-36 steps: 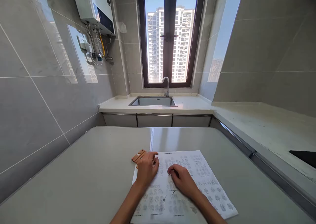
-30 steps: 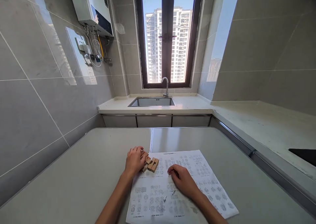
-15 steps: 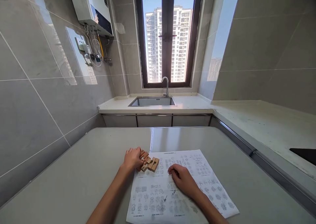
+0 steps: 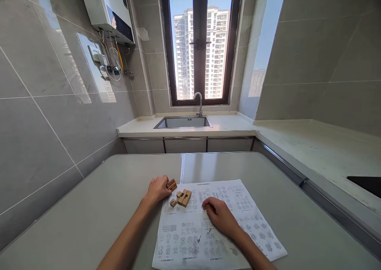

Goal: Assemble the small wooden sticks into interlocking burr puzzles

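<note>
My left hand (image 4: 158,188) is closed around reddish-brown notched wooden blocks (image 4: 172,185) at the upper left edge of a printed sheet. Its fingers hide part of them, so I cannot tell how many it grips. Just right of that hand, several lighter notched wooden blocks (image 4: 185,198) lie on the paper, with a small one (image 4: 173,202) a little apart. Small line drawings and text cover the white sheet (image 4: 190,222). On its right half rests my right hand (image 4: 218,214), its fingers curled in and no object visible in them.
The sheet lies on a pale table (image 4: 119,206) with a seam down its middle. Beyond are a counter with a sink (image 4: 186,122) and faucet (image 4: 199,103), under a window. Another counter (image 4: 321,155) runs along the right, and a tiled wall stands at the left.
My left hand has shifted slightly left and up with the reddish-brown blocks, parting them from the lighter ones. My right hand keeps its place on the sheet.
</note>
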`<state>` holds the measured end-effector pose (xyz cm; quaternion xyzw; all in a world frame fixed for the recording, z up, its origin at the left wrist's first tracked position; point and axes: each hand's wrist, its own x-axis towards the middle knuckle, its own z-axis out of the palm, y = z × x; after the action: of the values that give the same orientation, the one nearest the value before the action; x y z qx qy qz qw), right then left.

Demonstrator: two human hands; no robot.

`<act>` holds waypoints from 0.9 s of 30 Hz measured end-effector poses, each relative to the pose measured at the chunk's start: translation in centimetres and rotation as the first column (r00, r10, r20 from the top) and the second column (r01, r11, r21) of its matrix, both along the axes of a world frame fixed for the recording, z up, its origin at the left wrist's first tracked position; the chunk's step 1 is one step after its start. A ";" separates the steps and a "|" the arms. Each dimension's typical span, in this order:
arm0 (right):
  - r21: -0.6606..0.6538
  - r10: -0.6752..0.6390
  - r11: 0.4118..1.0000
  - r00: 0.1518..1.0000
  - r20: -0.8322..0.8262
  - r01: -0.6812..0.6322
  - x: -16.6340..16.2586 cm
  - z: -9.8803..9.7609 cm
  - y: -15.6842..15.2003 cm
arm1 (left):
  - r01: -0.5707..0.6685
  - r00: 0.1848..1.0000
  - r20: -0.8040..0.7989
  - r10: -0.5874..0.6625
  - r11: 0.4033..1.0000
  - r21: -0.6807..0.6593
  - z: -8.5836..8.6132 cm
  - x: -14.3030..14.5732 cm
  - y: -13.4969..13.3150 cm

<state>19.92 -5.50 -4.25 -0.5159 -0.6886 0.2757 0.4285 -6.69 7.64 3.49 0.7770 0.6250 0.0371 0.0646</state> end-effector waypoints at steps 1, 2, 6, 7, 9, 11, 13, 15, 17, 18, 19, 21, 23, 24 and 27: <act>-0.001 0.000 1.000 1.000 0.000 0.000 0.0 0.1 0.0 | 0.002 1.000 0.005 -0.002 1.000 -0.010 -0.1 -0.1 0.1; -0.004 0.000 1.000 1.000 -0.001 0.000 0.0 0.1 0.0 | 0.005 1.000 0.009 -0.004 1.000 -0.020 -0.1 -0.1 0.1; -0.024 0.006 1.000 1.000 -0.007 -0.006 0.0 0.3 -0.1 | 0.005 1.000 0.004 -0.005 0.999 -0.047 -0.3 -0.1 0.4; -0.026 0.007 1.000 1.000 -0.008 -0.008 0.0 0.3 -0.1 | 0.004 1.000 0.002 -0.004 0.999 -0.052 -0.4 0.0 0.5; -0.024 0.009 1.000 1.000 -0.006 -0.009 0.0 0.3 -0.1 | 0.001 1.000 0.001 -0.001 0.998 -0.059 -0.4 0.0 0.7; -0.019 0.006 1.000 1.000 -0.003 -0.006 0.0 0.3 -0.1 | -0.001 1.000 0.002 0.001 0.998 -0.065 -0.4 0.0 0.8; -0.016 0.006 1.000 1.000 -0.001 -0.006 0.0 0.3 -0.1 | -0.001 1.000 0.006 0.001 0.997 -0.071 -0.5 -0.1 0.9; -0.014 0.006 1.000 1.000 -0.004 -0.006 0.0 0.2 -0.1 | 0.000 1.000 0.016 0.001 0.997 -0.078 -0.5 -0.2 0.9; -0.014 0.005 1.000 1.000 -0.004 -0.005 0.0 0.3 -0.1 | -0.001 0.999 0.034 0.004 0.996 -0.085 -0.5 -0.3 0.9; -0.014 0.004 1.000 1.000 -0.004 -0.004 0.0 0.3 -0.1 | -0.002 0.999 0.046 0.006 0.996 -0.088 -0.5 -0.4 0.9; -0.013 0.004 1.000 1.000 -0.003 -0.004 0.0 0.3 -0.1 | -0.003 0.998 0.060 0.008 0.996 -0.091 -0.5 -0.4 0.9; -0.011 0.004 1.000 1.000 -0.004 -0.004 0.0 0.4 -0.1 | -0.002 0.995 0.095 0.011 0.995 -0.096 -0.4 -0.6 0.9; -0.012 0.005 1.000 1.000 -0.008 -0.006 0.1 0.3 -0.1 | 0.002 0.990 0.142 0.013 0.995 -0.101 -0.2 -0.8 0.8; -0.013 0.006 1.000 1.000 -0.010 -0.007 0.0 0.3 -0.1 | 0.006 0.986 0.168 0.012 0.995 -0.103 0.0 -0.9 0.8; -0.028 0.000 1.000 0.999 -0.037 -0.001 -0.1 0.0 0.1 | 0.035 0.966 0.258 -0.005 0.993 -0.110 0.9 -0.8 0.6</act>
<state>19.86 -5.36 -4.23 -0.5162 -0.6769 0.2950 0.4340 -7.48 8.25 4.43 0.7670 0.6045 0.1013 0.1895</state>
